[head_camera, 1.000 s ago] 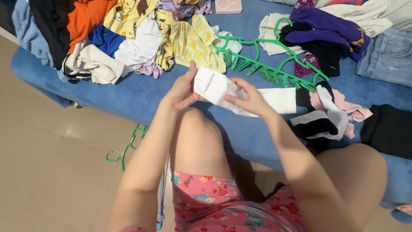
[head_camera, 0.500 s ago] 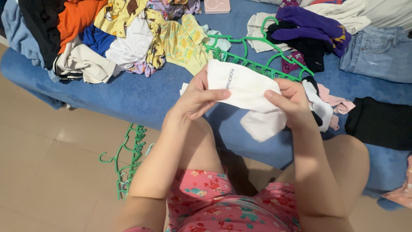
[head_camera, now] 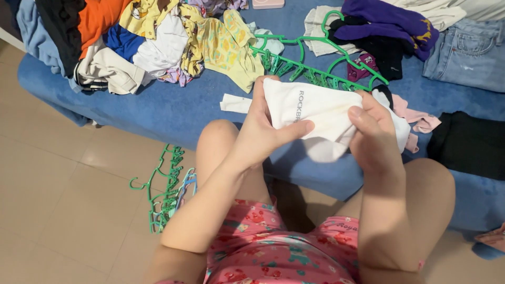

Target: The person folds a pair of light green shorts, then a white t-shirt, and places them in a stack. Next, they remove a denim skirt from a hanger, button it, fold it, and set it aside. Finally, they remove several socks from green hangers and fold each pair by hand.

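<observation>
Both my hands hold a white sock above my knees, in front of a blue bed. My left hand pinches the sock's cuff end, thumb across its front. My right hand grips the other end, where the fabric bunches and hangs down. A second white piece lies flat on the bed just left of my left hand. A green clip hanger lies on the bed right behind the sock.
A heap of mixed clothes covers the bed's left side. Purple and black garments, jeans, a black cloth and pink socks lie to the right. More green hangers rest on the tiled floor.
The sock has been lifted off the bed and drawn closer to me. My hands have shifted along it, and its loose end now bunches under my right hand.
</observation>
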